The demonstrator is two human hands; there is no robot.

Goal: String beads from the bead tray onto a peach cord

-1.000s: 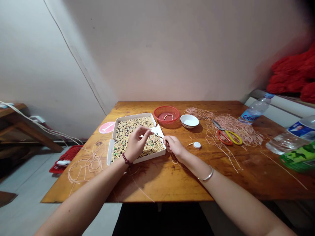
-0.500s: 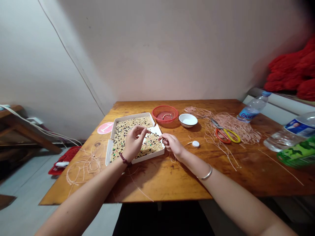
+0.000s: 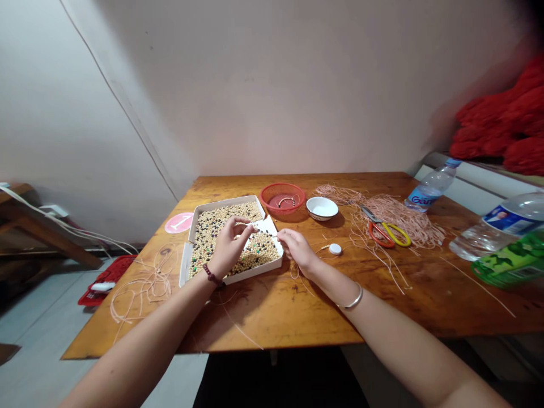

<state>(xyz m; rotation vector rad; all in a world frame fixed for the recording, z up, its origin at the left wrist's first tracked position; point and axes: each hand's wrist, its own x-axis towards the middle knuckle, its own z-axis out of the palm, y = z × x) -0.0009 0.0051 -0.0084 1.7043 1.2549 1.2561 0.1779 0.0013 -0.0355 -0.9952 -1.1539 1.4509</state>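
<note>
Over the white tray [image 3: 276, 263], full of cream beads with black and some green ones among them, my left hand [image 3: 229, 246] bends its thumb and index finger into a pinch. A tiny dark bit shows at those fingertips, too small to name. Just past the tray's right side, my right hand [image 3: 296, 249] has its fingers closed on a thin cord [image 3: 302, 279], whose loops hang below it to the table. The two sets of fingertips are a short way apart. A white paper flap [image 3: 267, 224] stands behind them in the tray.
Behind the tray are a red basket [image 3: 283, 199] holding a beaded string and a white bowl [image 3: 322, 209]. A white round cap [image 3: 335, 249], scissors [image 3: 386, 229], a pink cord heap [image 3: 414, 218] and bottles [image 3: 429, 184] lie rightward. Loose cords [image 3: 144, 289] spread at left.
My right hand's fingers have straightened a little from a tighter curl. My left hand keeps its pinch over the tray. The whole view has shifted slightly.
</note>
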